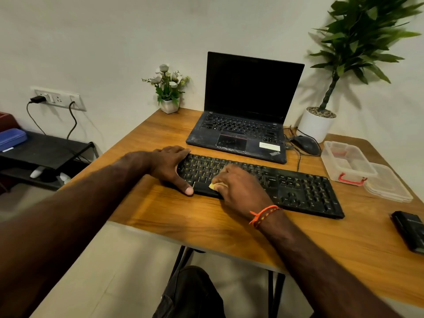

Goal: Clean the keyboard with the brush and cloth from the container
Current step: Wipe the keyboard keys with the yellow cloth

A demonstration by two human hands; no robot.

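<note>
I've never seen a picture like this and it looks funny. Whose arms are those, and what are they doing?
The camera sits on a person's head and looks down, so you see their own arms. The left hand steadies the black keyboard on the wooden table. The right hand presses a small yellow cloth onto the keys to wipe them. Behind is a laptop and a mouse. At the right stands an open clear container, its lid beside it.
</note>
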